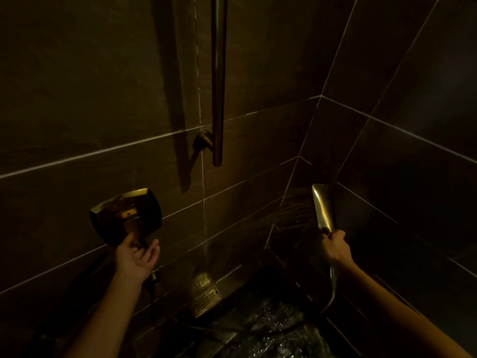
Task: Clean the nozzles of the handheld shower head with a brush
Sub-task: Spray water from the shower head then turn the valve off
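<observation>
The right hand [335,246] is gripping the handle of the handheld shower head [324,208], fingers curled tightly round it. It is holding the head upright near the corner of the dark tiled wall [90,99]. Thin jets of water [291,211] are leaving its face and arcing to the left. Its hose [332,288] is hanging down under the wrist.

The left hand [136,254] is reaching, palm up, to the lever under the square brass control plate [126,215] on the wall. The fingers are mostly straight and the lever is lying between thumb and fingers. I cannot tell whether they are pinching it.

Between the two hands a thin stream [205,228] is falling along the wall toward a brass spout [204,290]. Above it a vertical metal bar [219,81] is hanging on its bracket.

At the bottom, a dark basin [227,338] is receiving the water. Inside it, splashing water [271,324] is glittering.
</observation>
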Motion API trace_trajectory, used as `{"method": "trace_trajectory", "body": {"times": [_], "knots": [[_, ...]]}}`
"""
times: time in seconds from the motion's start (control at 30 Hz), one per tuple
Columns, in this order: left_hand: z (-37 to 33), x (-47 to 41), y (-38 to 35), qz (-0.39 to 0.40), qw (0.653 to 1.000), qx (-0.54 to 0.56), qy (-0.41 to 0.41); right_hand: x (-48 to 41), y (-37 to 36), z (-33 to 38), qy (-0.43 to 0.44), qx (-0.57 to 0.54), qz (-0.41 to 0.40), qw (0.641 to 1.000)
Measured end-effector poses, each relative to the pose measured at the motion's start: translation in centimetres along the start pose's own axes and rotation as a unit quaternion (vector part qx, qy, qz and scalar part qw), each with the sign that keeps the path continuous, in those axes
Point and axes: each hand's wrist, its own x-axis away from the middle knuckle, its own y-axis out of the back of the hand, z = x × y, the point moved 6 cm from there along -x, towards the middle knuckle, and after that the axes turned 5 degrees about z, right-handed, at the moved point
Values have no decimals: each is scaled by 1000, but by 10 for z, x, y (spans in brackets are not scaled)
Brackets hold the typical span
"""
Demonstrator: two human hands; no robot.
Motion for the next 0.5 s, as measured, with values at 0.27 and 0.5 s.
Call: {"method": "trace_trajectory", "body": {"times": [0.27,0.5], "knots": [[-9,-21,9,-3,1000,-6,15,10,-3,6,19,-26,9,999],[-15,-30,9,-38,998,-36,23,21,6,25,85,-30,41,995]]}}
